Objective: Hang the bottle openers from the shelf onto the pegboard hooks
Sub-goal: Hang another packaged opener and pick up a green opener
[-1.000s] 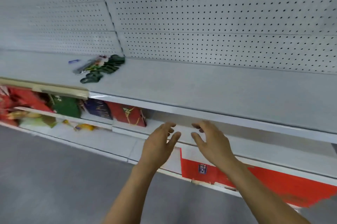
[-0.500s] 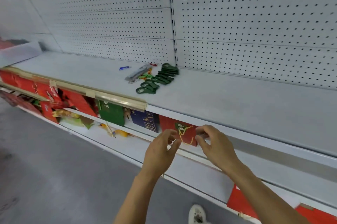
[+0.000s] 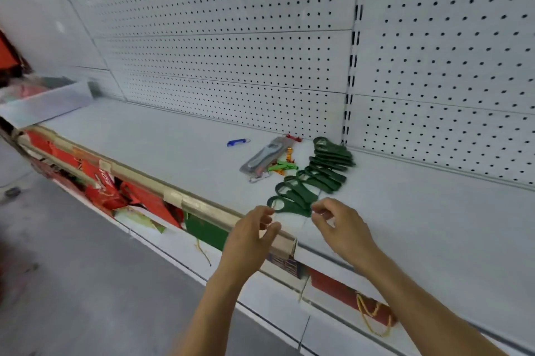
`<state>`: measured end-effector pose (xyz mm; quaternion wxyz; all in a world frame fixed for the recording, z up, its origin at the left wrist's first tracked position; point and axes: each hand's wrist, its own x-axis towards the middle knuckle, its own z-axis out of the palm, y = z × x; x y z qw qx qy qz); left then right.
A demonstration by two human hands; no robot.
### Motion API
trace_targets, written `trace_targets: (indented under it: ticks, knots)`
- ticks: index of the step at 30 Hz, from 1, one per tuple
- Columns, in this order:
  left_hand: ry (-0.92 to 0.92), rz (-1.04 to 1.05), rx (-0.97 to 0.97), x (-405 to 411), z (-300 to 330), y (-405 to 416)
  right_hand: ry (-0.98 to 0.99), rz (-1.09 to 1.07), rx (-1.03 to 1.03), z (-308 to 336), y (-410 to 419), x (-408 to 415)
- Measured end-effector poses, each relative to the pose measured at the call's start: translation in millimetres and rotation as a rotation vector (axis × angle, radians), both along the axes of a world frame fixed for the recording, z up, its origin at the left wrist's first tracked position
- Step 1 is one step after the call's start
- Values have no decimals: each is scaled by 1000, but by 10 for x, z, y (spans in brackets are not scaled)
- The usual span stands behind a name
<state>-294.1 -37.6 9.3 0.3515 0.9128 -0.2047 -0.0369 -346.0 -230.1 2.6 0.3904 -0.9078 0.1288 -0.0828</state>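
Note:
Several dark green bottle openers (image 3: 314, 176) lie in an overlapping row on the white shelf (image 3: 405, 225), running from the pegboard (image 3: 231, 45) toward the front edge. No hooks show on the pegboard. My left hand (image 3: 250, 237) hovers at the shelf's front edge, fingers apart, just left of the nearest opener. My right hand (image 3: 340, 225) is beside that opener's right end, fingers curled but apart, holding nothing that I can see. A blue opener (image 3: 238, 142) and a grey carded tool (image 3: 265, 157) lie to the left of the row.
Small green, orange and red items (image 3: 282, 166) lie between the carded tool and the green row. A clear plastic bin (image 3: 43, 100) stands at the shelf's far left. Red and green packages (image 3: 121, 196) fill the lower shelf. Grey floor lies at the left.
The view has swung left and closer to the shelf. Both hands have risen from below the shelf's edge to the near end of the green opener row.

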Motion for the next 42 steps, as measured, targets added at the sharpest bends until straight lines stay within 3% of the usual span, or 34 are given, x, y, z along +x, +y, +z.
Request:
trace_targets:
  ticks: [11, 18, 23, 30, 33, 42]
  knots:
    - [47, -34, 35, 1639, -89, -61, 37, -41, -38, 16, 161, 1511]
    - [62, -227, 216, 2501, -285, -83, 266, -220, -184, -76, 352, 2397]
    - [22, -384, 273, 2770, -333, -1, 300, -439, -327, -139, 576, 2823]
    - [106, -458, 193, 3057, -345, 66, 477, -600, -246, -172, 581, 3073]
    - [141, -449, 150, 3112, -313, 54, 491, -643, -106, -132, 533, 3074]
    - [129, -495, -29, 2980, -268, -18, 94, -773, 428, 32, 528, 2689]
